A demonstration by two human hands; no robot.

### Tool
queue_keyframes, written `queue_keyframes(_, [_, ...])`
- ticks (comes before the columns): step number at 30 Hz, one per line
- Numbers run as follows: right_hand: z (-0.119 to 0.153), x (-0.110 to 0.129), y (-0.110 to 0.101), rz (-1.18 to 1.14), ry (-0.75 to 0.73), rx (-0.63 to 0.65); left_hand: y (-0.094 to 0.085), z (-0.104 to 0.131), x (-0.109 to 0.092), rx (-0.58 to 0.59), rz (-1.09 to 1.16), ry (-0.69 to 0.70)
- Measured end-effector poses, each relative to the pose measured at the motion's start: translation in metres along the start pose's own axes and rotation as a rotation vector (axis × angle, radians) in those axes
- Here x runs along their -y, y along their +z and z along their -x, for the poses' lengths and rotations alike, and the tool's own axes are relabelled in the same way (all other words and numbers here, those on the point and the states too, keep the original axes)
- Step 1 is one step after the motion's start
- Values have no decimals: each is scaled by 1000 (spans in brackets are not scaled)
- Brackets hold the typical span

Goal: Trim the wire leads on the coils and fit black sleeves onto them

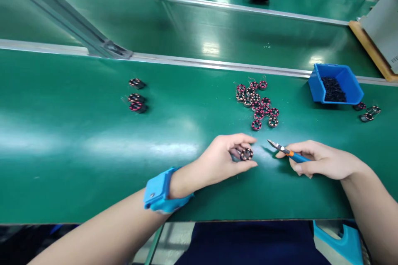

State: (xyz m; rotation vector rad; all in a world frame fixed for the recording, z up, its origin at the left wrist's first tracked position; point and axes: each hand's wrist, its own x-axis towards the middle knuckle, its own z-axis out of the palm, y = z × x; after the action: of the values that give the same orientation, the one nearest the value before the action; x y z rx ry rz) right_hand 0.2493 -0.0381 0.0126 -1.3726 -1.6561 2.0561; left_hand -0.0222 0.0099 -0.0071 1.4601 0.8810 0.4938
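Well left of the ring pile (256,106), three spare rings (136,98) sit close together on the green desk (77,132). Just below the pile, the left hand (222,155) is half open, thumb and forefinger spread, one dark ring (246,156) held loosely by its curled fingers; so light a hold could let it drop. Right of and below the pile, the right hand (326,161) is wrapped around pliers (291,153), tip towards the left hand; a slip could nick a fingertip. Further right of the pile, a blue bin (315,87) holds black pieces (332,90).
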Motion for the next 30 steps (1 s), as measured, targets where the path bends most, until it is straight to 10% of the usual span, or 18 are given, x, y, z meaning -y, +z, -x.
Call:
queue_keyframes(7, [3, -7, 1, 18, 13, -1, -39, 10, 7, -359, -141, -21])
queue_keyframes(20, [0, -1, 6, 41, 22, -2, -19, 7, 2, -64, 281, -152])
queue_keyframes(30, [1, -4, 7, 48, -9, 11, -40, 16, 21, -433, -498, 153])
